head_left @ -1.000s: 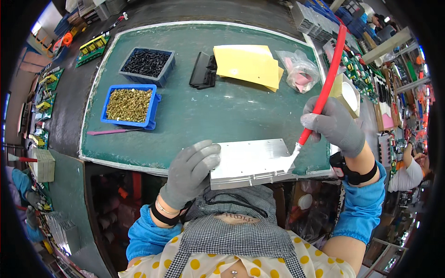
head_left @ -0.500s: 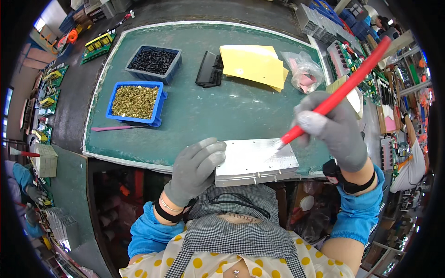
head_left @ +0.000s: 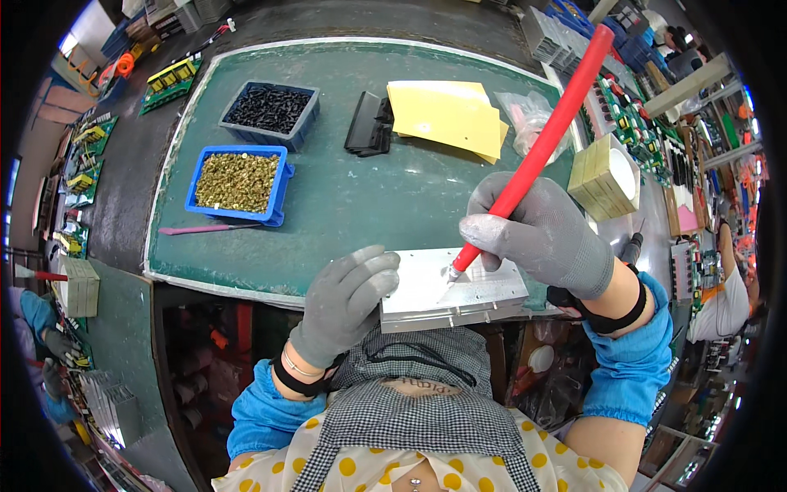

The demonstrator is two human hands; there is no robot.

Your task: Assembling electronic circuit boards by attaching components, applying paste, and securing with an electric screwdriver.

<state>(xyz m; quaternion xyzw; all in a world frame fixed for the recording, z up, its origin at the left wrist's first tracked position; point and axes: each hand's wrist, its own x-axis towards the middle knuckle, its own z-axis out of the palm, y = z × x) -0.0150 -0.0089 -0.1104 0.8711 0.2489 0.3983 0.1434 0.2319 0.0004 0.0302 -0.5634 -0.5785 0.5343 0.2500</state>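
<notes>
our right hand [head_left: 545, 234] is curled tight around a long red-handled tool [head_left: 533, 152], its tip resting on the top face of a flat metal plate [head_left: 455, 291]. our left hand [head_left: 348, 299] lies with fingers loosely spread and bent over the plate's left end, pressing on it. both hands wear grey gloves. the plate sits at the near edge of the green worktop [head_left: 369, 197], partly overhanging it. further out on the worktop we see a blue bin of brass-coloured parts [head_left: 238, 182], a darker bin of black parts [head_left: 269, 111], a black flat piece [head_left: 370, 125], yellow sheets [head_left: 447, 119] and a pink stick [head_left: 201, 230].
</notes>
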